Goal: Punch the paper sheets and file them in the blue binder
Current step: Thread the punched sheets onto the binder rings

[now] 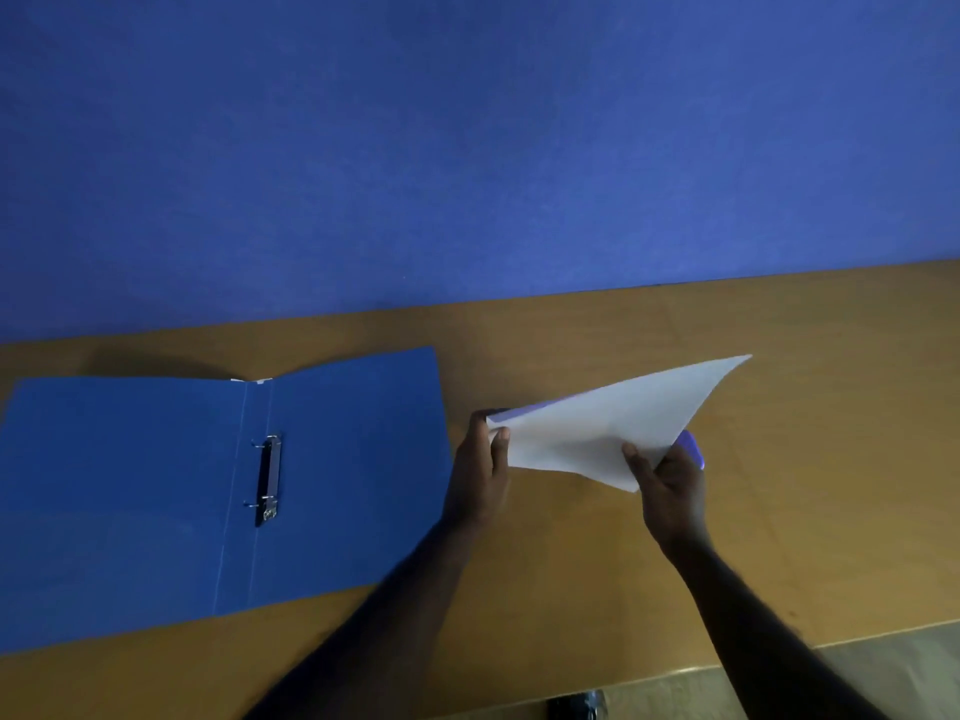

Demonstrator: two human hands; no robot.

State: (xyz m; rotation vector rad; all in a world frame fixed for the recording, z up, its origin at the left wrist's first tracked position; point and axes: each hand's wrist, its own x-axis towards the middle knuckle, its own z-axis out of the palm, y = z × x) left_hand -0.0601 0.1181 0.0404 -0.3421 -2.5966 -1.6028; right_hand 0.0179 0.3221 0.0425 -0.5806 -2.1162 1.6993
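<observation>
Plain brown wooden table up against a blue wall. Only thing clearly lying flat on it is the blue binder, opened out on the left, metal rings showing.

no readable text, labels or numbers on binder, paper

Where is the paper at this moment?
Head view, right of centre: the paper is held above the table by both hands, just right of the open binder.
</observation>
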